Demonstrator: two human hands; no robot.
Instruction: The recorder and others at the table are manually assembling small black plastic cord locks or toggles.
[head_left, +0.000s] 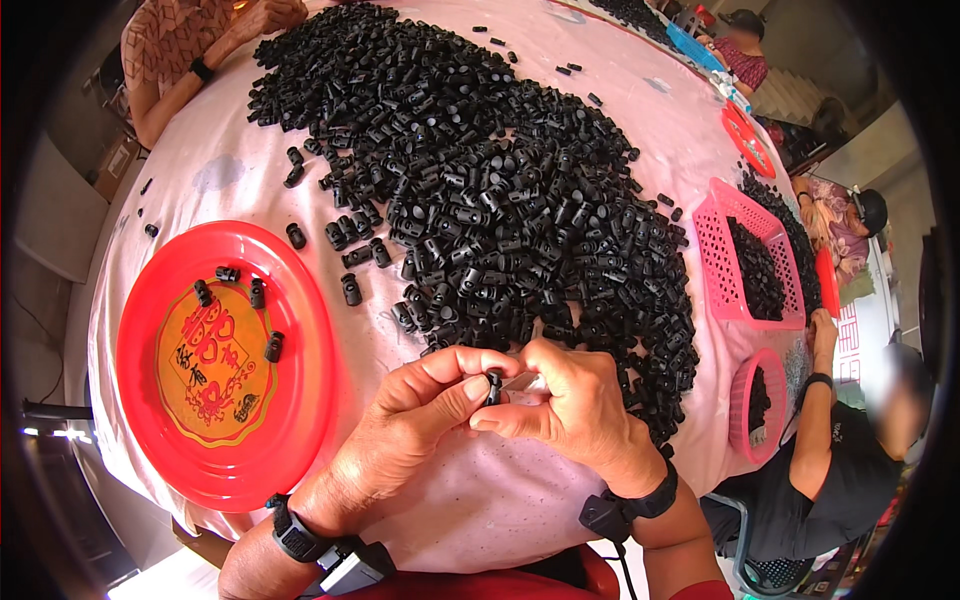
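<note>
Left hand (420, 400) and right hand (570, 400) — curled, fingertips meeting above the pink tablecloth (480, 500), both pinching one black plastic clip (494, 385). Clip: small, upright, dark, held between the thumbs — just below the large heap of clips (500, 190). Red plate (225, 365) to the left.

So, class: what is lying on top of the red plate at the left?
On the red plate lie four small black plastic pieces, scattered across its upper part, over a gold and red printed centre. The pink cloth under the plate is covered there.
</note>
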